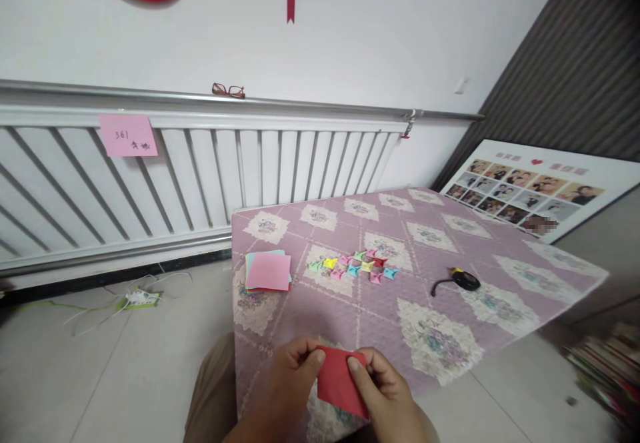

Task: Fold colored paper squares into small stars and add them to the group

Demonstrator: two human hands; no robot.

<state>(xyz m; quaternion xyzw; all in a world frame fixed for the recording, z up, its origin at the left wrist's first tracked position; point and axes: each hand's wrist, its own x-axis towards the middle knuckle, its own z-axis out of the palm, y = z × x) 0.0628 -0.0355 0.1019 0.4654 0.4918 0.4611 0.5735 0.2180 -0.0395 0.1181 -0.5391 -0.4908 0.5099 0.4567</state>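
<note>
The red paper is held above the near edge of the bench, between the two hands. The left hand pinches its upper left corner, thumb on the near face and fingers curled behind; the right hand grips the right side, its thumb laid flat over the face near the top, its fingers bent behind. Whether the sheet is single or already doubled cannot be told from here. The step in hand looks like handling the sheet for a fold, and to do it well the edges should be brought level before any pressure goes on, since a crease set askew is hard to take out of paper. With both corners pinched, one thumb can hold the match while the other runs outward along the crease. Pressing it on the bench would likely give a sharper line than working in the air, though the patterned cloth is soft-looking and may blunt it. A light grip should serve, as thin paper dents easily under thumbs. The stack and the small folded pieces lie farther back, well apart from the hands.
</note>
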